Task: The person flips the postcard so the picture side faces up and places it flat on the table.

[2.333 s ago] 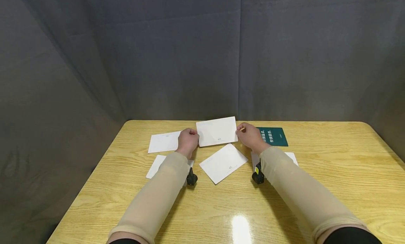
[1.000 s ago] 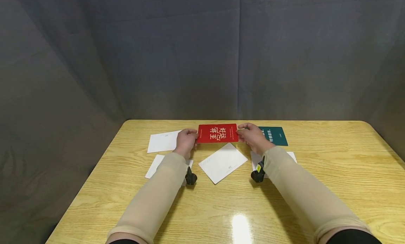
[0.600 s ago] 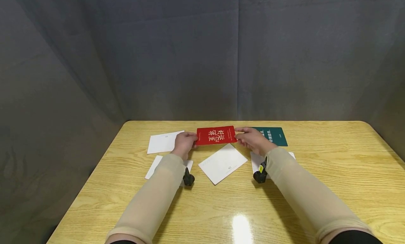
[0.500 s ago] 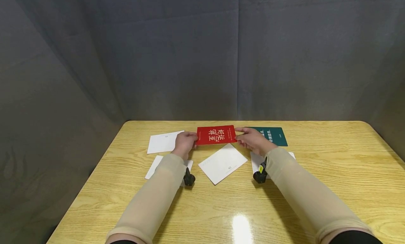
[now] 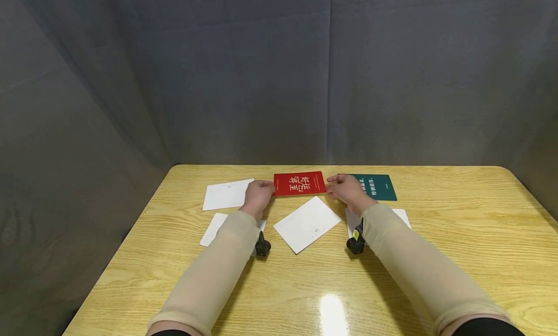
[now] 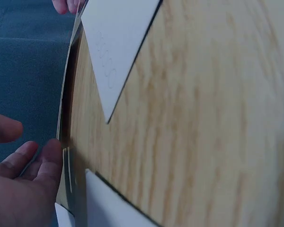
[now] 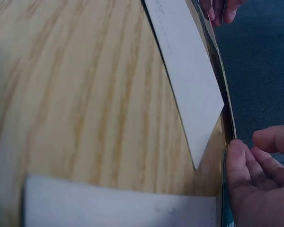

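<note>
A red card point(image 5: 300, 183) with pale gold characters is at the back of the table, its printed side up. My left hand point(image 5: 258, 196) is at its left short edge. In the left wrist view one fingertip point(image 6: 52, 149) touches the edge of the card, while another digit stands apart from it. My right hand point(image 5: 348, 190) is at the opposite short edge, and a fingertip point(image 7: 235, 147) touches there, with a gap to the digit above. Seen edge-on in both wrist views, the card is a thin line over a dark shadow.
A tilted white card point(image 5: 307, 224) lies in front of the red one. White cards point(image 5: 226, 195), point(image 5: 214, 228) are on the left, the nearer partly under my left forearm. At right lie a green card point(image 5: 379, 187) and a white card point(image 5: 402, 217) partly hidden by my right arm.
The card in my hands first showed its white side, raised; it has since turned to its red side and come down toward the table. My fingers have loosened at its edges.
</note>
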A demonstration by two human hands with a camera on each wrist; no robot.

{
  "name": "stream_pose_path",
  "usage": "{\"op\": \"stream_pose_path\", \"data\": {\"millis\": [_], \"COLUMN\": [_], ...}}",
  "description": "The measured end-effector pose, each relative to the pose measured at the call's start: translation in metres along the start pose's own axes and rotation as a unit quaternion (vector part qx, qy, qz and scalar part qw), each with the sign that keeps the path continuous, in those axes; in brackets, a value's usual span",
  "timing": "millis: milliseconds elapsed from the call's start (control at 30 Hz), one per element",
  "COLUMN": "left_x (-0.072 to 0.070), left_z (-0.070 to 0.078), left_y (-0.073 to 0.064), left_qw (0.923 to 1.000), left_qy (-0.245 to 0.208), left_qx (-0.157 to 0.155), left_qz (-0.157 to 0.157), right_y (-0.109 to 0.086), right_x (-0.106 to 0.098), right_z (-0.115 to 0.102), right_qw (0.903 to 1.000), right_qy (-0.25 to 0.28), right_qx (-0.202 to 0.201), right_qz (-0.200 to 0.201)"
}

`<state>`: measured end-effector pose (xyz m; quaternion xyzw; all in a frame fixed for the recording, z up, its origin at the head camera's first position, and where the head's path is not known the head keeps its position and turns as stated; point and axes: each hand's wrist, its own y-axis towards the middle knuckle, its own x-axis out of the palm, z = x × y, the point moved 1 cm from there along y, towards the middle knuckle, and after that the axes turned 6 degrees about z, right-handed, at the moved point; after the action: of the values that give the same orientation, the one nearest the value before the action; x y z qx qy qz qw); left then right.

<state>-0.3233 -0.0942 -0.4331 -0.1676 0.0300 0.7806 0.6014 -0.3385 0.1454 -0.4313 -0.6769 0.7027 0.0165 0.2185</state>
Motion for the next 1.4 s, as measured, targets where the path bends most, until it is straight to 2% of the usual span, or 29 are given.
{"op": "stream_pose_path", "data": {"millis": [367,533,800,1000,1200,1400], "left_x": [-0.002,-0.002,-0.002,-0.006,-0.01,-0.02], "left_z": [0.005,0.007,0.008,0.01,0.009,0.009], "left_y": [-0.007,-0.01,-0.011,-0.014,-0.012,-0.009], "left_qw": [0.9996,0.999,0.9984,0.9977,0.9979,0.996], "left_qy": [0.011,0.0,-0.003,-0.013,-0.052,-0.086], "left_qx": [-0.005,-0.014,-0.027,-0.026,-0.009,0.012], "left_qz": [-0.027,-0.042,-0.05,-0.061,-0.038,-0.024], "right_y": [-0.004,-0.006,-0.007,-0.006,-0.009,-0.011], "right_x": [0.001,0.002,0.003,0.004,0.003,0.002], "right_z": [-0.003,-0.004,-0.005,-0.009,-0.011,-0.013], "right_qw": [0.9999,0.9998,0.9991,0.9983,0.9987,0.9985], "right_qy": [-0.011,-0.018,-0.038,-0.055,-0.051,-0.051], "right_qx": [-0.004,0.0,0.01,0.012,0.009,-0.017], "right_qz": [-0.009,-0.011,-0.016,-0.013,-0.006,0.002]}}
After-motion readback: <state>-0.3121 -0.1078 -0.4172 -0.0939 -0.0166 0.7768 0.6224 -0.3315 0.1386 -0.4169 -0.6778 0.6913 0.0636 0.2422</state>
